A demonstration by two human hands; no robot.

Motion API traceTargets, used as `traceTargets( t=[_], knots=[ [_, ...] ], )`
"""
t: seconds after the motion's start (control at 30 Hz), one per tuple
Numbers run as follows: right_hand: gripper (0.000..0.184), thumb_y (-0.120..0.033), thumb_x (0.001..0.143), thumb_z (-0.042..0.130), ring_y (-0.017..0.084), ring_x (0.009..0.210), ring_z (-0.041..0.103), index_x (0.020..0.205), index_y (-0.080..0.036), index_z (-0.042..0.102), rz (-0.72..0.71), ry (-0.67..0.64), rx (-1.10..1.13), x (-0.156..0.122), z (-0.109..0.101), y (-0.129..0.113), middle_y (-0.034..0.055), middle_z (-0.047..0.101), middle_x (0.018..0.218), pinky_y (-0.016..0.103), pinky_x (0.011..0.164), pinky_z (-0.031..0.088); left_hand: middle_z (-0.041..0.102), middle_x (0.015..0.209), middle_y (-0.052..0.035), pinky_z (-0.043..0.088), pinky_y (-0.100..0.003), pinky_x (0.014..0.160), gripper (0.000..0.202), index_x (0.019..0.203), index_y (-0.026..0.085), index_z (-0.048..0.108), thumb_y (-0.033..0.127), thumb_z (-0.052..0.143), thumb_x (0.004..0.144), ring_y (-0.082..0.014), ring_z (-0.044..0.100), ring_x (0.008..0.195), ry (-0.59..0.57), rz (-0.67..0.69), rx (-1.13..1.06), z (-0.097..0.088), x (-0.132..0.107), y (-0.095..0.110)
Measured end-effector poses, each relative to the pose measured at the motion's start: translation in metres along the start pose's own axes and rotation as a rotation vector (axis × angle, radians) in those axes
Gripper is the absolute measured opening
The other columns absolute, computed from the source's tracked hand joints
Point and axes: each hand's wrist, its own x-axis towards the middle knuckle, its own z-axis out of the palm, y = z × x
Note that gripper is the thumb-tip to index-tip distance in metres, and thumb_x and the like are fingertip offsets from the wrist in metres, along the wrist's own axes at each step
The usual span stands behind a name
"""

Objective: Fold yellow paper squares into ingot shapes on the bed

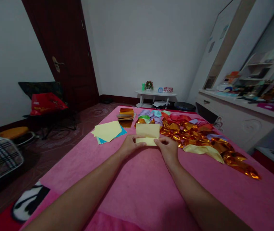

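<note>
A pale yellow sheet of paper (147, 130) is held up between my two hands, with a fold running across its lower part. My left hand (130, 145) pinches its left edge, thumb in front. At the lower right corner, my right hand (167, 148) grips the paper between thumb and fingers. To the left lie loose yellow sheets (108, 131) fanned over blue sheets (123, 131). Behind them sits a stack of gold foil paper (126, 116). On the right spread many folded gold foil pieces (194, 133), with a folded yellow piece (203, 150) nearest my right hand.
All this lies on a pink cloth surface (132, 189). Purple, green and red folded papers (148, 114) lie at its far end. A small white table (156, 93) stands by the wall. At right is a cluttered dresser (242, 107); at left, a chair with a red bag (46, 104).
</note>
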Motion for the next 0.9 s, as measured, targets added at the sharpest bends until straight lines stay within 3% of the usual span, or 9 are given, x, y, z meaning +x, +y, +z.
traceTargets(
  t=[0.13, 0.23, 0.33, 0.5, 0.67, 0.77, 0.9],
  knots=[
    [0.023, -0.04, 0.068, 0.068, 0.018, 0.064, 0.059, 0.071, -0.017, 0.066, -0.013, -0.053, 0.077, -0.001, 0.002, 0.003, 0.0035, 0.067, 0.071, 0.029, 0.063, 0.046, 0.066, 0.062, -0.0031, 0.035, -0.02, 0.048, 0.034, 0.081, 0.009, 0.074, 0.036, 0.078, 0.06, -0.0085, 0.048, 0.05, 0.148, 0.021, 0.042, 0.001, -0.002, -0.011],
    [0.029, -0.036, 0.066, 0.071, 0.019, 0.07, 0.061, 0.087, -0.016, 0.069, -0.011, -0.215, 0.188, 0.0, 0.003, 0.003, 0.0046, 0.069, 0.081, 0.029, 0.064, 0.047, 0.062, 0.056, -0.0005, 0.033, -0.019, 0.047, 0.03, 0.08, 0.01, 0.074, 0.033, 0.077, 0.061, -0.0068, 0.045, 0.047, 0.187, 0.041, 0.058, 0.001, -0.004, -0.009],
    [0.026, -0.031, 0.063, 0.073, 0.019, 0.068, 0.059, 0.082, -0.015, 0.071, -0.015, -0.305, 0.186, -0.003, 0.003, 0.0, 0.0041, 0.068, 0.077, 0.029, 0.062, 0.046, 0.062, 0.056, -0.0003, 0.035, -0.019, 0.047, 0.028, 0.078, 0.009, 0.073, 0.033, 0.076, 0.062, -0.0066, 0.045, 0.047, 0.191, 0.064, 0.062, 0.002, -0.006, -0.007],
    [0.028, -0.033, 0.06, 0.075, 0.018, 0.065, 0.06, 0.081, -0.016, 0.071, 0.05, -0.295, 0.244, -0.006, 0.003, 0.0, 0.0039, 0.07, 0.076, 0.029, 0.06, 0.046, 0.064, 0.06, -0.0022, 0.037, -0.02, 0.045, 0.028, 0.079, 0.009, 0.073, 0.032, 0.075, 0.062, -0.0077, 0.047, 0.045, 0.149, 0.079, 0.05, 0.003, -0.007, -0.004],
    [0.028, -0.042, 0.063, 0.073, 0.013, 0.048, 0.05, 0.066, -0.014, 0.068, 0.111, -0.263, 0.297, -0.003, 0.003, 0.006, 0.0014, 0.061, 0.054, 0.025, 0.047, 0.039, 0.065, 0.067, -0.0035, 0.039, -0.02, 0.048, 0.036, 0.084, 0.009, 0.071, 0.037, 0.076, 0.062, -0.0097, 0.051, 0.052, 0.096, 0.075, 0.023, 0.002, -0.008, -0.002],
    [0.029, -0.043, 0.066, 0.071, 0.011, 0.048, 0.049, 0.064, -0.014, 0.068, 0.139, -0.26, 0.339, -0.001, 0.003, 0.01, 0.0016, 0.06, 0.054, 0.024, 0.048, 0.039, 0.063, 0.066, -0.0033, 0.038, -0.02, 0.05, 0.034, 0.074, 0.009, 0.068, 0.042, 0.074, 0.064, -0.0098, 0.052, 0.055, 0.055, 0.064, 0.008, 0.001, -0.01, -0.002],
    [0.03, -0.044, 0.069, 0.068, 0.01, 0.049, 0.05, 0.071, -0.014, 0.068, 0.164, -0.245, 0.383, 0.0, 0.005, 0.014, 0.0019, 0.061, 0.061, 0.024, 0.048, 0.041, 0.051, 0.05, 0.0018, 0.028, -0.019, 0.046, 0.042, 0.054, 0.01, 0.059, 0.049, 0.069, 0.068, -0.0055, 0.039, 0.046, 0.076, 0.061, 0.024, 0.001, -0.01, -0.001]
  ],
)
